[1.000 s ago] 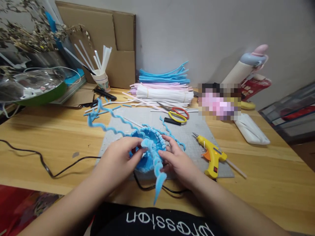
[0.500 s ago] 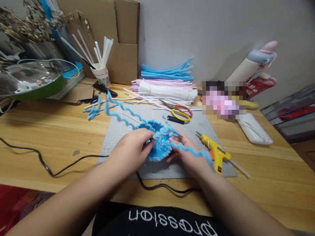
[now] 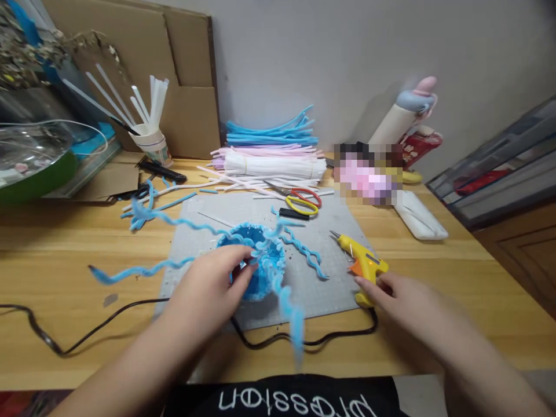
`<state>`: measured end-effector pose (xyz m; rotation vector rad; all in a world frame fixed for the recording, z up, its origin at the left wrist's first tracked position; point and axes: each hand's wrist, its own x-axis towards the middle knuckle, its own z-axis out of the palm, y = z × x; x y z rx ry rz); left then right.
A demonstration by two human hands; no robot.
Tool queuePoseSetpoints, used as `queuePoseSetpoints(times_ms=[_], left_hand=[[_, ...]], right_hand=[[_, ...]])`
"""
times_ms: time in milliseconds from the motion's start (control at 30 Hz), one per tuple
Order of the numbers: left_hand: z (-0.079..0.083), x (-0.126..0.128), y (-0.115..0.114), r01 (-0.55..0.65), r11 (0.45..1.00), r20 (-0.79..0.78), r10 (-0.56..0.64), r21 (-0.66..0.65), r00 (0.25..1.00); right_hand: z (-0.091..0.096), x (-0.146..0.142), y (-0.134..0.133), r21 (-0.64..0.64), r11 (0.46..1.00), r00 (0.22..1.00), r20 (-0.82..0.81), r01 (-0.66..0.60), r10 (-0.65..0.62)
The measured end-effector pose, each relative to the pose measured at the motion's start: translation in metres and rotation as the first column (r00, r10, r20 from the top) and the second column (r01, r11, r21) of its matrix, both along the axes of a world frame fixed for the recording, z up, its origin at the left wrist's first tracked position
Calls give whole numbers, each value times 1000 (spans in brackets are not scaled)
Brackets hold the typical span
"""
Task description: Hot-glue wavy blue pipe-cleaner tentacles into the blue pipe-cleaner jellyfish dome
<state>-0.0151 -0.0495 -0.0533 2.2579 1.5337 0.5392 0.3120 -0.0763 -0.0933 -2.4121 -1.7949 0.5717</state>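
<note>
A round blue basket-like piece (image 3: 280, 272) of fuzzy pipe cleaners sits on the grey mat, its inside facing up. My left hand (image 3: 217, 272) is over its left side, thumb and forefinger pinched on wavy light-blue pipe cleaners (image 3: 174, 221) at its middle. Their long ends stick out to the left, the back and the front; the front one is smeared by motion. My right hand (image 3: 399, 295) has its fingers around the handle of a yellow glue gun (image 3: 365, 258), which lies at the mat's right side. Part of that grip is hidden.
Scissors (image 3: 304, 202) and a black-handled tool (image 3: 294, 214) lie behind the piece. Loose wavy blue stems (image 3: 306, 249) rest on the mat (image 3: 321, 295). Pipe-cleaner bundles (image 3: 273, 166) line the wall. A black cord (image 3: 278, 339) runs along the front. A cup of glue sticks (image 3: 150, 145) stands back left.
My right hand has left the blue piece and moved right to the glue gun. My left hand keeps its pinch, while the wavy stems have spread apart. The view has shifted right.
</note>
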Motion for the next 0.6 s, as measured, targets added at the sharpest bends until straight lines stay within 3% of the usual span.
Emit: queuePoseSetpoints(times_ms=[100, 233, 367, 433, 467, 533, 567, 600], left_hand=[[-2, -5, -4, -13, 1000, -20, 13, -4, 1000], [-7, -11, -11, -48, 999, 25, 48, -3, 999], [-10, -15, -15, -97, 995, 100, 100, -35, 990], [-10, -15, -15, -102, 993, 131, 109, -57, 985], [-10, -16, -15, -99, 993, 142, 107, -62, 984], [-11, -16, -15, -90, 994, 152, 98, -58, 983], [-11, -16, -14, -90, 994, 149, 97, -56, 984], [-12, -15, -14, -91, 994, 142, 98, -56, 985]], right_hand=[[-13, -1, 8, -78, 994, 996, 44, 80, -76], [-19, 1, 15, 19, 974, 958, -184, 228, -220], [-13, 8, 7, -22, 966, 874, -421, 258, -243], [-8, 10, -2, -90, 949, 716, -636, 302, -288], [-6, 10, -8, -151, 930, 572, -752, 334, -328], [-2, 9, -18, -295, 882, 209, -898, 369, -388], [0, 7, -22, -349, 863, 65, -915, 366, -398], [1, 5, -26, -374, 853, -12, -918, 363, -397]])
